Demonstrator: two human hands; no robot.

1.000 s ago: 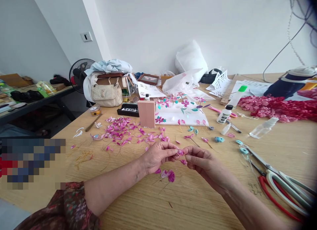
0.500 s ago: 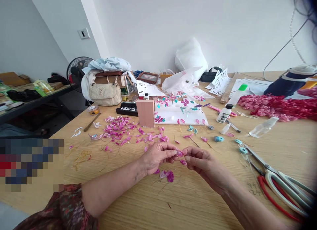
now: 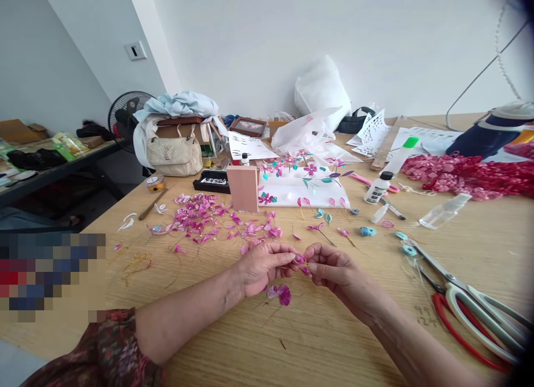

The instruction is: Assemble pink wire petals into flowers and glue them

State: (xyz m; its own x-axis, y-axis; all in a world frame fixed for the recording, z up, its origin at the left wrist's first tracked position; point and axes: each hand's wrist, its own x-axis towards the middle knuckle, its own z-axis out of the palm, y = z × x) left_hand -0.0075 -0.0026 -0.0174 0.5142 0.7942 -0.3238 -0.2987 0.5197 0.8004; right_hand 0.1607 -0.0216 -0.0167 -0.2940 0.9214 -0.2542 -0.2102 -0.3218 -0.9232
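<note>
Right, nearest: dark-purple ruffled petal [image 3: 284, 294] on the pale wood-grain table [image 3: 225, 348], just this side of the hands. Long steel scissors with white handles [image 3: 449, 277] lie open at right. Left hand [image 3: 262, 264] pinches a small translucent pink petal [image 3: 299, 259], thumb to fingertips, above the table; right hand [image 3: 334, 264] pinches its right end. Past them: scattered pink-magenta petal pile [image 3: 200, 217], then upright pinkish wooden block [image 3: 242, 188]. Behind: cream flap handbag [image 3: 175, 155], black fan [image 3: 129, 117].
</note>
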